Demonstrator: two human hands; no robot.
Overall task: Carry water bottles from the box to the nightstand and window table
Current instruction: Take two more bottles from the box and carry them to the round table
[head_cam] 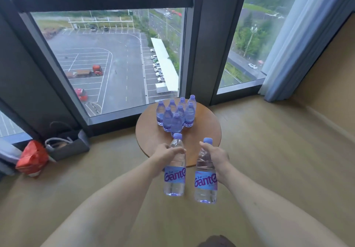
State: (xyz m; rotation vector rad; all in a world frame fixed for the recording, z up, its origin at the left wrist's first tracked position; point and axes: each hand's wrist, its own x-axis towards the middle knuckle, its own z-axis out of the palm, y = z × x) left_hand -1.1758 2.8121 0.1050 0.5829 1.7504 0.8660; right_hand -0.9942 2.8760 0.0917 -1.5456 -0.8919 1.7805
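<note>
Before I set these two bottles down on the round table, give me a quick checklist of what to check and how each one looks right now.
1. Left hand grips its bottle near the neck: ok.
2. Right hand grips its bottle near the neck: ok.
3. Caps on both held bottles: ok, both purple caps are in place.
4. Bare space on the round table: ok, the near and right parts are free.
5. Standing bottles out of the way: not ok for a straight drop, the cluster fills the far left part, so keep to the near side.
6. Bottles over the table yet: not ok, their bases hang short of the near edge.
</note>
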